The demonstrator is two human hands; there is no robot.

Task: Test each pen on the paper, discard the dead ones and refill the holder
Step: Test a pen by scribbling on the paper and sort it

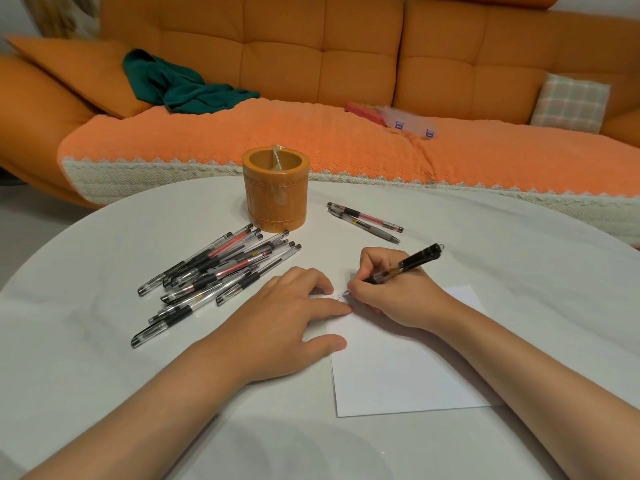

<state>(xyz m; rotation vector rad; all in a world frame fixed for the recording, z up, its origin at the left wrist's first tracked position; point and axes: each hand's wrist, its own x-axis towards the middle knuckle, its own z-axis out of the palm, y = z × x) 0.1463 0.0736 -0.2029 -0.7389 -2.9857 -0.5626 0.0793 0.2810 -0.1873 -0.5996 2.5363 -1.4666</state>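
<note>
Gripping pen (406, 262), right hand (393, 294) curled; left hand (285, 318) flat on paper (398, 372)

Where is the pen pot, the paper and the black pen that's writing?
pen holder (272, 206): head view, on its woven front wall.
paper (398, 368): head view, on its bare middle.
black pen (417, 256): head view, on its upper barrel.

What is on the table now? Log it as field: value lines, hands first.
right hand: grips black pen, tip at the paper's far edge
left hand: flat, fingers pressing the paper's left edge
paper: white sheet, small mark by the pen tip
holder: upright, no pens visible inside
pen pile: loose heap left of the paper
two pens: lying together right of the holder
</note>
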